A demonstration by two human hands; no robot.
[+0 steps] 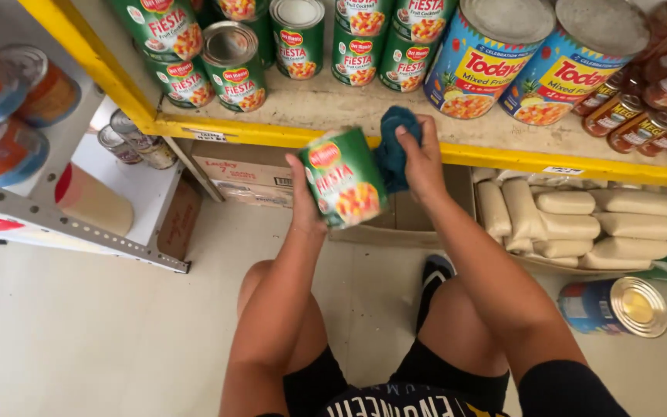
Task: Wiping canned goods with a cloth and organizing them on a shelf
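Hands busy, left hand (305, 202) gripping green can (343, 177), right hand (420, 158) clutching teal cloth (392, 147) against it

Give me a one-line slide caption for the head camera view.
Crouched at a yellow-edged shelf, left hand holds a green can while right hand presses a teal cloth against it.

I see a metal can (343, 177) with a glossy green paper label, a soft, matt teal cloth (392, 147), a rough, dusty shelf board (333, 104) edged in glossy yellow paint, and a smooth pale floor (79, 332).
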